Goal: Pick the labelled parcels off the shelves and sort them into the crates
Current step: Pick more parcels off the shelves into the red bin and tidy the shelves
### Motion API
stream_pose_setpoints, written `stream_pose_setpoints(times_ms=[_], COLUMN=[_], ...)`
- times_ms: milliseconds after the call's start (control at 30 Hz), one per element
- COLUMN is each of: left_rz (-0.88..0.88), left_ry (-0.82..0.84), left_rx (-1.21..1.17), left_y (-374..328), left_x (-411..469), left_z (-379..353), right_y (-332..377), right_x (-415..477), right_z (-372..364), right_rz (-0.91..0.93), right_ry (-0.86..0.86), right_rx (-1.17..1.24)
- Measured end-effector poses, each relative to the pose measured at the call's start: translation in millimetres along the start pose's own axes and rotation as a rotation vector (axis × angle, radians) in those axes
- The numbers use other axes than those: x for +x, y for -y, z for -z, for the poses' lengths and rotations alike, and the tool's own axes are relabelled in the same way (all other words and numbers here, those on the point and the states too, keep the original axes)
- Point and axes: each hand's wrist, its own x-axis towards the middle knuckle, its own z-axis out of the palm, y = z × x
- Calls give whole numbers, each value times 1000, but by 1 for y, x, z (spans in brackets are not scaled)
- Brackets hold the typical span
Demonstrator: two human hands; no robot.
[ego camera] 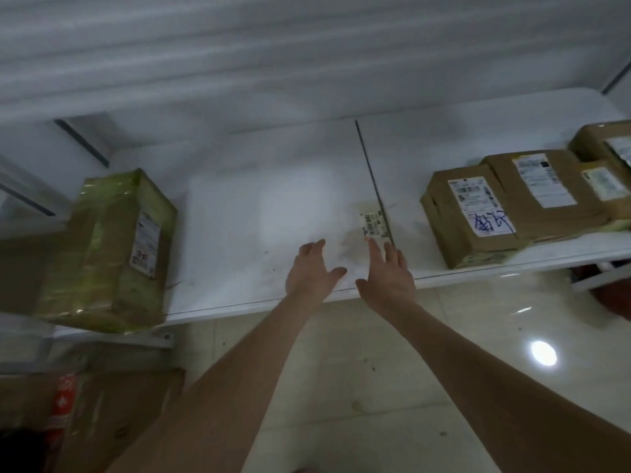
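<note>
heavy motion blur throughout; no label text can be read. a flat white parcel point(273, 213) is barely separable from the white shelf point(444, 145) it lies on: only a faint outline and one small barcode label point(375, 225) are made out. both hands are held over its near edge. the left hand point(312, 268) is seen with fingers spread and relaxed, the right hand point(389, 273) with fingers straight; nothing is gripped by either. the right fingertips point(373, 245) are seen just short of the label; contact with the parcel cannot be confirmed (too smeared).

counted: one white parcel under the hands. one green-taped box point(112, 247) is well left of the left hand, one label on its side. four brown boxes point(505, 172) are clustered right of the right hand, as far as can be counted, the two farthest cut off by the frame edge. the nearest brown box point(450, 233) carries blue handwriting on its label. below the left forearm, one red-taped carton point(112, 414) is cut off at the corner.
</note>
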Motion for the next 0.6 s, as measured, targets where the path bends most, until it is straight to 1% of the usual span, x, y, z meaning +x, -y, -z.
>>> stream_pose_setpoints(times_ms=[67, 133, 200, 267, 333, 400, 500, 600], left_rz=[-59, -97, -109, -77, 27, 171, 357, 516], left_ry=[-106, -249, -373, -465, -524, -554, -567, -512], left_rx=[120, 208, 278, 359, 418, 397, 268, 53], left_y=[15, 37, 65, 98, 130, 161, 202, 227], left_x=[-17, -35, -52, -69, -83, -92, -94, -90], left_z=[25, 60, 98, 136, 168, 195, 220, 232], right_y=[25, 62, 102, 142, 177, 206, 237, 258], right_x=[-10, -22, -37, -53, -67, -78, -84, -79], right_z=[-3, -11, -22, -35, -48, -60, -75, -86], right_rz=[30, 92, 161, 246, 329, 397, 456, 476], right_ry=[5, 22, 50, 86, 126, 171, 238, 297], right_rx=[31, 67, 93, 114, 137, 170, 242, 321])
